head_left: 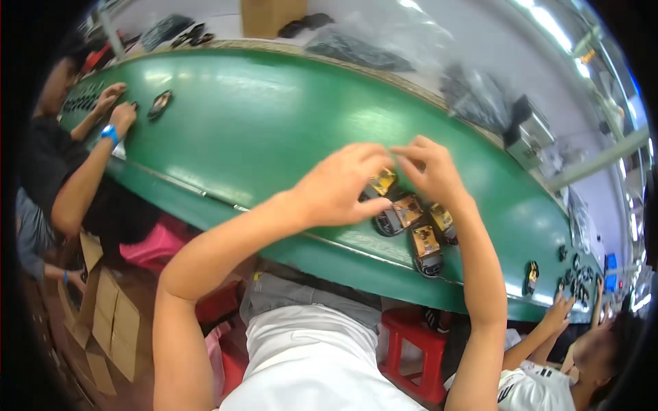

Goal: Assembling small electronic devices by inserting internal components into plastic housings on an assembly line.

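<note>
Head view: left hand [343,181] half-parted, right hand [433,170] curled, holds unclear; four devices [425,243] nearby, one partly behind right wrist [465,214].

Green tabletop [240,130], black-and-yellow units [426,251], white shirt [322,370], red stool [413,330], blue wristband [110,134]

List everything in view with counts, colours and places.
Gadgets: at least four, black and yellow, near hands
Dark parts: many, black, both table ends
Table: one, green, across the middle
Cardboard boxes: at least two, brown, top, lower left
Plastic bags: several, grey, behind table
Metal box: one, grey, right rear
Stools: at least one, red, below table
Bundle: one, pink, lower left
Workers: several, black and white shirts, both sides
Left hand: one, bare, beside gadgets
Right hand: one, bare, beside gadgets
</note>
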Available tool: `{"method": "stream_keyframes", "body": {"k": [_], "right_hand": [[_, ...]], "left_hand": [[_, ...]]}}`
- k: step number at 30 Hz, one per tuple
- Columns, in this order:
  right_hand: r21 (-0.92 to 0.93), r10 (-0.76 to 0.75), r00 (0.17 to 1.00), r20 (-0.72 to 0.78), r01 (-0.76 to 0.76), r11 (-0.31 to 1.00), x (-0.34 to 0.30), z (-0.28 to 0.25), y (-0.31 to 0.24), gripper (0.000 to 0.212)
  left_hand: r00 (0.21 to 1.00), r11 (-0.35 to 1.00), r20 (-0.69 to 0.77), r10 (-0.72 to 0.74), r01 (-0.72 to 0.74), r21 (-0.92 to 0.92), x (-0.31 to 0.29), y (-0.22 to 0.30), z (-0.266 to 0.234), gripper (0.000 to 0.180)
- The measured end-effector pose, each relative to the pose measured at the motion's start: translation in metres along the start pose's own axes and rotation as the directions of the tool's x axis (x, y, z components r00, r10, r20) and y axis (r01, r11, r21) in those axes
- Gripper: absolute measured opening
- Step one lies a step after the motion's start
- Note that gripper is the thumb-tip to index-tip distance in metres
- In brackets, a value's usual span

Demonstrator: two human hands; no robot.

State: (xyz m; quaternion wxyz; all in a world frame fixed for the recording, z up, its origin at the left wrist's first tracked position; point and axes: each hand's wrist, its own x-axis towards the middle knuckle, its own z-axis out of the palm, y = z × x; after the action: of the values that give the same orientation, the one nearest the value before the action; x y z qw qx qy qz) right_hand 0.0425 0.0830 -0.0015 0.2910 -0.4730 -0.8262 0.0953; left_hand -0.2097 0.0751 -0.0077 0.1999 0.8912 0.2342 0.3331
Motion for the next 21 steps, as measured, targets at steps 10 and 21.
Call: {"method": "stream_keyframes", "body": {"k": [10,21], "right_hand": [[0.13,0.517,0.843,-0.145,-0.502,0.855,-0.147,-0.031,-0.078,0.03],[0.22,0.397,0.879,-0.264,-0.346,0.912,-0.1,0.059,-0.071,0.044]], "left_hand": [[0.875,0.922,0.379,0.301,-0.369,0.119,0.022,-0.026,0.05,0.074],[0.928,0.948,0.365,-0.079,-0.043,0.315,-0.034,-0.031,-0.014,0.068]]}}
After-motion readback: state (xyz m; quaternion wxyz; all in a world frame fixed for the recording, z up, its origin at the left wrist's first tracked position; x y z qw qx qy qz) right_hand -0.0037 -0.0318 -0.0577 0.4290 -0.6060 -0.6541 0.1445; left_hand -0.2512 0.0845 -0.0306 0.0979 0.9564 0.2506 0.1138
